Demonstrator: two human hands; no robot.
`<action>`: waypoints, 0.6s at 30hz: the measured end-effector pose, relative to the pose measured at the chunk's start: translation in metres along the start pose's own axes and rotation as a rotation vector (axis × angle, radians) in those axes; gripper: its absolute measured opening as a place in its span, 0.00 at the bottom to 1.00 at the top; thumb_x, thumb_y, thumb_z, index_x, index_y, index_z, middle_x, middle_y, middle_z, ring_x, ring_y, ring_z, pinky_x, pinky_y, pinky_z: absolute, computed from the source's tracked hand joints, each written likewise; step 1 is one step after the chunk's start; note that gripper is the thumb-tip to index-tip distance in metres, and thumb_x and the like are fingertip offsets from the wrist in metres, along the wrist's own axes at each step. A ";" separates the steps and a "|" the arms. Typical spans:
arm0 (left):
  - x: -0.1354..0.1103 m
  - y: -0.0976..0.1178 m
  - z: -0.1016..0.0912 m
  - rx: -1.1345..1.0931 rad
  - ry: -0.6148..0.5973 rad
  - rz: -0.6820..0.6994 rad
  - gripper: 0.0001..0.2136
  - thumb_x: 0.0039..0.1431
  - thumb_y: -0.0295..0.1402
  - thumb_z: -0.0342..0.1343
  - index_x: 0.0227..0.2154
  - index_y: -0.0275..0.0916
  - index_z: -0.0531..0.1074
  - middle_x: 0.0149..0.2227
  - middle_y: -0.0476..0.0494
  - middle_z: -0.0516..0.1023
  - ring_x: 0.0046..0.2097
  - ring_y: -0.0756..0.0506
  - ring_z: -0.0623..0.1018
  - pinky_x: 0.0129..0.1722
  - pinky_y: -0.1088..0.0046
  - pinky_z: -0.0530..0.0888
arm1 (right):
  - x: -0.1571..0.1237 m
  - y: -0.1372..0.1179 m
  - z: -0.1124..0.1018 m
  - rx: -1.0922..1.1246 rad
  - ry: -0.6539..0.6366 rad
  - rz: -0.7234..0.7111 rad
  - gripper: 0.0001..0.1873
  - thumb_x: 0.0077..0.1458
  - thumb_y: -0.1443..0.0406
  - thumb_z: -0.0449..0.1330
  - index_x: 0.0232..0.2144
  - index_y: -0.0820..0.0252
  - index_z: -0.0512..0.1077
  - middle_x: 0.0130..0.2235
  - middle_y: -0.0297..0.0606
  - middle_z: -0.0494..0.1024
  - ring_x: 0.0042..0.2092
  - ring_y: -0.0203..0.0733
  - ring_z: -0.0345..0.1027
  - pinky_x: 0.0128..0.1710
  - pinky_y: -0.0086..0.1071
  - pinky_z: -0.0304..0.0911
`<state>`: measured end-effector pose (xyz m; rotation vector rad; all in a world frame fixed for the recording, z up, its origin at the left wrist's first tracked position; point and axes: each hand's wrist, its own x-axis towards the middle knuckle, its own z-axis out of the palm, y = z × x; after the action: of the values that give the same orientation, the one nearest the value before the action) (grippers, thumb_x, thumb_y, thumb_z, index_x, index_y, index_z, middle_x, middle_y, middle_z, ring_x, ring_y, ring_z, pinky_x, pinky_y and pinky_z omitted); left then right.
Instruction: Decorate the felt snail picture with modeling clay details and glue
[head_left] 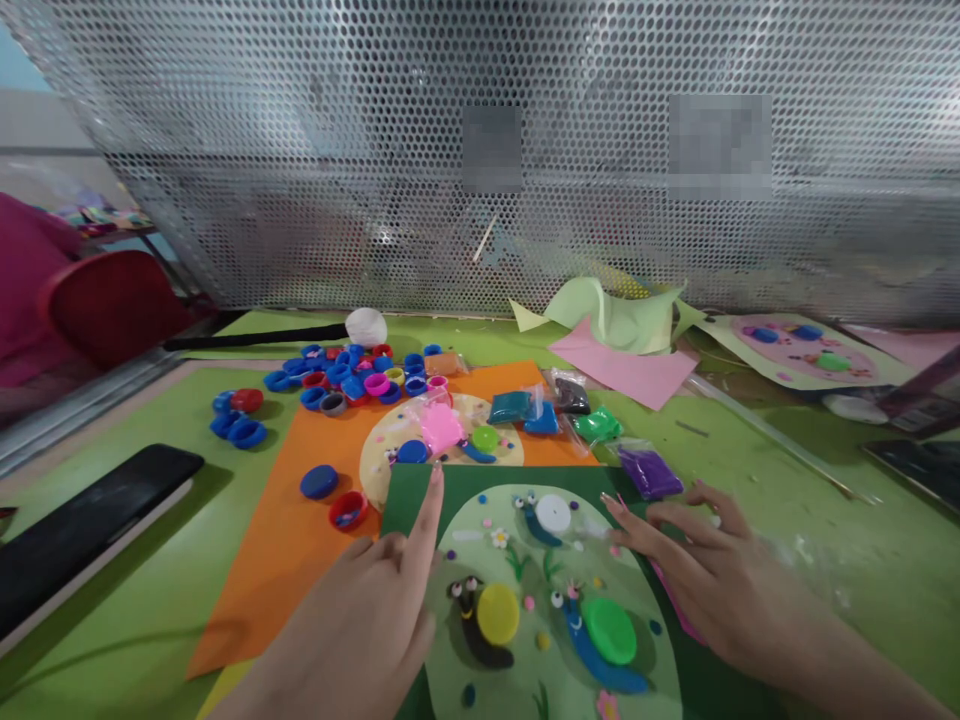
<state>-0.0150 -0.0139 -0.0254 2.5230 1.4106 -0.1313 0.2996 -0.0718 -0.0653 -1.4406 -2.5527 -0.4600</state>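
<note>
- Head view, left hand (367, 610): index stretched straight, other fingers loosely bent, nothing seen in its grasp. Index tip at the top edge of the dark green rectangular card (525, 477); contact unclear.
- Right hand (709, 560): fingers spread apart, nothing visibly gripped, over the card's right side. Pink strip (681, 607) under it; can't tell what it is, or whether touched.
- Card lies between and under the hands, bearing a pale green oval panel (622, 575).
- On panel: dark clay snail (480, 645) with yellow round cap (498, 614) as shell, lower left; blue clay snail (600, 668) with green round cap (611, 630), lower right; smaller blue snail (536, 522) with white round cap (553, 514), top.
- Handling, judged: light fingertips on the bare green margin look best; keep wrists and nails off raised clay, which probably dents or smears. Steady both sides evenly so the card doesn't skew.
- Behind card: orange paper sheet (277, 560), clear packet of pink clay (441, 428) near left fingertip, clear packet of purple clay (649, 472) just beyond right hand. Packets could snag the card's edge.
- Far left: heap of mostly blue plastic caps (341, 375); black phone-like slab (97, 530) well apart from the card.
</note>
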 end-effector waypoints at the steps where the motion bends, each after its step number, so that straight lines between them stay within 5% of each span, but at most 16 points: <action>1: -0.001 0.000 0.000 -0.006 -0.002 -0.001 0.37 0.55 0.23 0.38 0.63 0.34 0.23 0.36 0.41 0.79 0.38 0.42 0.77 0.34 0.69 0.69 | 0.000 0.000 -0.001 0.004 -0.004 -0.001 0.40 0.48 0.78 0.45 0.64 0.62 0.42 0.34 0.42 0.76 0.41 0.49 0.68 0.47 0.52 0.52; 12: 0.002 0.003 -0.001 -0.032 -0.029 -0.007 0.36 0.56 0.24 0.37 0.62 0.32 0.21 0.36 0.41 0.80 0.38 0.40 0.77 0.35 0.66 0.69 | 0.007 -0.001 -0.010 -0.054 0.055 -0.101 0.39 0.50 0.78 0.44 0.64 0.69 0.39 0.30 0.39 0.75 0.37 0.47 0.66 0.45 0.48 0.50; 18: 0.000 0.000 0.004 -0.049 0.013 -0.021 0.36 0.56 0.23 0.37 0.63 0.35 0.22 0.35 0.44 0.80 0.38 0.40 0.77 0.34 0.67 0.68 | 0.008 -0.001 -0.013 -0.075 0.107 -0.114 0.35 0.49 0.78 0.45 0.62 0.63 0.51 0.33 0.37 0.78 0.39 0.46 0.69 0.45 0.45 0.51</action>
<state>-0.0148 -0.0151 -0.0294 2.4746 1.4273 -0.0824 0.2950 -0.0704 -0.0512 -1.2613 -2.5666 -0.6390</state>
